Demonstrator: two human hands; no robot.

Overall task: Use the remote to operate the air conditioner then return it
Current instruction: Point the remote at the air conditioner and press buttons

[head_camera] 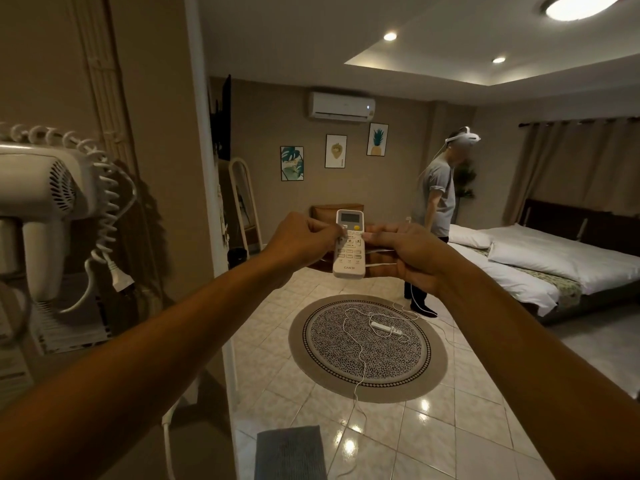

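From the head view, both hands held the remote [349,249] out at chest height, display end tipped up toward the air conditioner [342,105] high on the far wall, likely so its signal reached the unit. The left hand [304,242] pinched one edge, thumb over the buttons; the right hand [408,252] steadied the other.

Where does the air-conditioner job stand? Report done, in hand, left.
Done: the remote has been picked up.
In hand: the left hand and right hand both hold it raised toward the air conditioner, left thumb on the buttons; a light shows on the unit.
Left: returning the remote; its resting place is not identifiable.
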